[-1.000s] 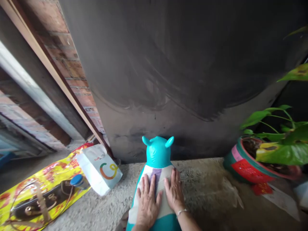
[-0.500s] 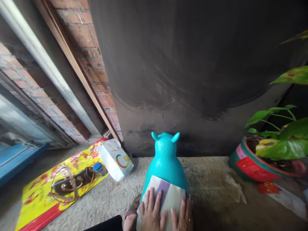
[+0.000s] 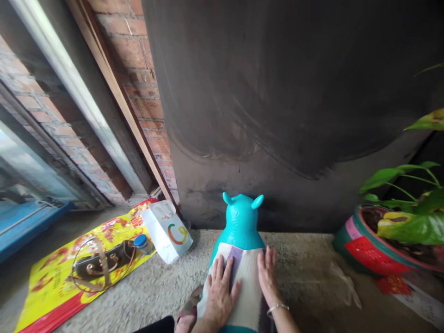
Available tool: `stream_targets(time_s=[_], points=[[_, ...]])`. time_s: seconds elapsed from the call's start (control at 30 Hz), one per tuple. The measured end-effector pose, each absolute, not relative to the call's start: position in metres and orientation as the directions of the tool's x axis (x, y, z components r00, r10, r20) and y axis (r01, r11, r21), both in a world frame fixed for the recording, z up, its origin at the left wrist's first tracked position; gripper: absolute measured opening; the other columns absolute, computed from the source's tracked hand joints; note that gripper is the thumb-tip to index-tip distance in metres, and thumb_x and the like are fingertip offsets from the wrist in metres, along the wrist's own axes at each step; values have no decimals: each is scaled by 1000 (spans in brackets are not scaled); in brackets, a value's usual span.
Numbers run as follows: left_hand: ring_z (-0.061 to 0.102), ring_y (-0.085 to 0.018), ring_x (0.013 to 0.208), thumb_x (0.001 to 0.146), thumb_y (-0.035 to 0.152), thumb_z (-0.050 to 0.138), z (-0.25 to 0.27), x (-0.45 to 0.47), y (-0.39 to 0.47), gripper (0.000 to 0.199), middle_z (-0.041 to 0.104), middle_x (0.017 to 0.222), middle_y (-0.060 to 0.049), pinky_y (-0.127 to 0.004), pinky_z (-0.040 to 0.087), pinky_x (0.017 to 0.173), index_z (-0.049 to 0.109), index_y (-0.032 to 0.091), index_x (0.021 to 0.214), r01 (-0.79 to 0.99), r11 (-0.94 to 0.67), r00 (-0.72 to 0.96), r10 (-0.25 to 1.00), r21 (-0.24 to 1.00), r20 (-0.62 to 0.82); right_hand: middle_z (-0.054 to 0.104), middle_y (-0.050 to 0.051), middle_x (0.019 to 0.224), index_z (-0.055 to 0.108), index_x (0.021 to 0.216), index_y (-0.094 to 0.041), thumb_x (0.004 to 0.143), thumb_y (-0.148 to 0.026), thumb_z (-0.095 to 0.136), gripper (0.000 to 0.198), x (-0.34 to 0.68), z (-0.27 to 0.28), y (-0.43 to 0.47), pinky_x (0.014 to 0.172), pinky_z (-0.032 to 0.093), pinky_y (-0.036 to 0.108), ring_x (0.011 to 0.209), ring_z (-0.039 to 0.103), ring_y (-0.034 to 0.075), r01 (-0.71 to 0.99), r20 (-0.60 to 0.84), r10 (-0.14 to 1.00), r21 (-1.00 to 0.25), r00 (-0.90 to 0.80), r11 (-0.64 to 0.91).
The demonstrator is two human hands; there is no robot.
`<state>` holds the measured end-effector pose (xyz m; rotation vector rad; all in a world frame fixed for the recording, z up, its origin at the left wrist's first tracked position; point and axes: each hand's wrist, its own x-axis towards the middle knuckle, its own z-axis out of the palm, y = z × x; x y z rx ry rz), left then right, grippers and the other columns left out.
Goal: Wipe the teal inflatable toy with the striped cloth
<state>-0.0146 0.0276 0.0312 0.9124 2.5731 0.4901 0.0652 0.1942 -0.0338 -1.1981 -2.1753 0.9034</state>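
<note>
A turquoise inflatable animal toy (image 3: 241, 222) with two small ears stands on the rough concrete floor, facing a dark wall. A pale striped cloth (image 3: 247, 282) lies over its back. My left hand (image 3: 221, 293) rests flat on the cloth's left part, fingers spread. On the cloth's right edge lies my right hand (image 3: 268, 277), flat, with a bracelet at the wrist. Neither hand grips anything.
A white paper bag (image 3: 166, 230) leans by the brick pillar on the left. A yellow printed sheet (image 3: 65, 273) holds a dark sandal and a blue-capped jar (image 3: 142, 242). A potted plant (image 3: 378, 247) stands at the right. A shoe tip (image 3: 189, 310) shows below.
My hands have slid forward along the cloth toward the toy's head, and the right hand has shifted to the cloth's right edge. The view has tilted slightly.
</note>
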Motion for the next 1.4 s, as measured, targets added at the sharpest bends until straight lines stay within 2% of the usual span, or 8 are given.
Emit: stream_targets(time_s=[0.17,0.33,0.47,0.57,0.77,0.9,1.17,1.4], points=[[21,-19,148,93,25,36,24,-40,24,57,30,159,-9,-36,25,122,33,14,148,512,684,-757,645,520,-103,64,14,113,63,111,-17,93,-74,21,73,66,-24,219,93,49,40,103,62,23,452,152,847,-790,-510,414],[16,-21,149,79,6,37,43,-50,42,70,24,161,-5,-45,23,122,35,22,148,675,511,-610,793,533,11,65,8,85,69,86,-22,94,-70,25,65,96,18,182,76,53,27,81,64,19,288,261,733,-797,-628,531],[37,-20,140,70,5,42,65,-48,49,68,56,140,1,-51,13,124,55,32,131,756,313,-365,931,575,-27,65,4,86,67,92,-25,99,-49,36,40,123,59,152,77,52,19,82,65,14,90,373,561,-770,-739,632],[55,-18,123,65,8,47,71,-48,39,54,69,114,2,-45,14,124,68,32,108,731,357,-379,921,582,-89,65,3,84,65,92,-26,99,-37,40,28,142,72,148,74,52,16,78,66,13,5,446,490,-736,-749,677],[63,-16,99,64,8,47,87,-56,6,39,69,94,3,-28,43,100,69,28,89,712,447,-471,876,542,-103,67,0,82,63,90,-25,95,-40,49,21,157,67,161,70,52,15,75,67,13,20,453,529,-745,-718,667],[62,-13,88,65,2,42,108,-72,2,35,65,87,2,-22,45,82,64,23,83,713,481,-530,846,510,-57,61,-2,74,57,81,-24,93,-38,47,22,136,97,169,63,49,17,65,61,12,46,466,552,-734,-691,677],[54,-14,100,76,3,42,163,-104,20,28,57,99,-1,-26,41,94,56,22,92,739,499,-592,802,452,82,56,3,88,53,87,-25,95,-32,41,16,95,188,197,80,45,28,86,55,18,26,497,451,-650,-741,759],[61,-18,101,87,13,43,119,-69,-7,23,65,102,-5,-32,46,94,64,18,95,734,554,-520,830,393,-201,57,-1,85,53,80,-24,85,-12,42,17,141,102,165,74,43,25,80,57,14,172,343,425,-574,-838,801]])
